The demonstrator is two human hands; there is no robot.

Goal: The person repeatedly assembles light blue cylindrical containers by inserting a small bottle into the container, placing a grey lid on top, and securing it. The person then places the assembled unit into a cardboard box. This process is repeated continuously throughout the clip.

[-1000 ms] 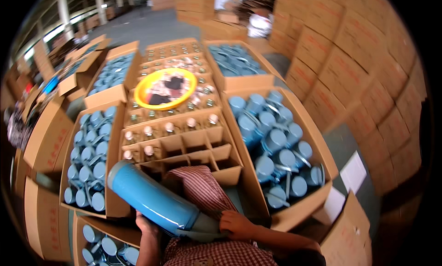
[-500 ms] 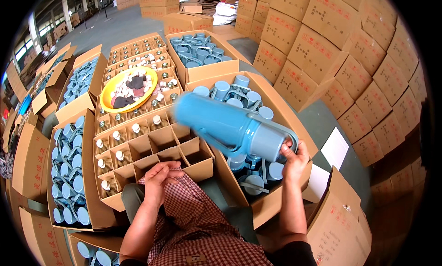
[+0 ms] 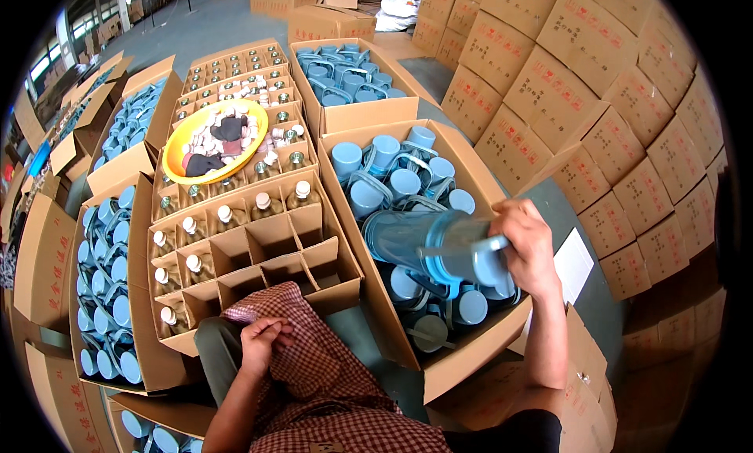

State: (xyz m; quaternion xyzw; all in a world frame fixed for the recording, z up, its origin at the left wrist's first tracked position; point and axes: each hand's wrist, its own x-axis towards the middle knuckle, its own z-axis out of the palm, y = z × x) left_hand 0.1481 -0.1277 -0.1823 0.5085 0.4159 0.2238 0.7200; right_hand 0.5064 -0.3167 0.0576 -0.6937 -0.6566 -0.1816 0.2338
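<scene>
My right hand (image 3: 527, 245) grips the lid and handle end of a blue thermos flask (image 3: 420, 237), slightly blurred. The flask lies tilted over an open carton (image 3: 435, 378) full of similar blue flasks (image 3: 404, 184), its body pointing left. My left hand (image 3: 265, 343) is closed, fingers curled, at the red checkered apron (image 3: 294, 327) on my lap; nothing shows in it. Left of the flask carton stands a divided carton (image 3: 333, 292). Glass bottle-shaped liners (image 3: 264, 207) with pale stoppers fill some of its cells, while several nearer cells hold nothing.
A yellow basin (image 3: 255, 151) with pale stoppers and dark cloths rests on farther divided cartons. More cartons of blue flasks stand at left (image 3: 102, 276) and far centre (image 3: 349, 76). Stacked closed cartons (image 3: 541, 92) rise at right. A white sheet (image 3: 572, 265) lies beside the flask carton.
My right hand has moved right and slightly up, and the flask has shifted right and down over the carton. My left hand has drawn back toward me.
</scene>
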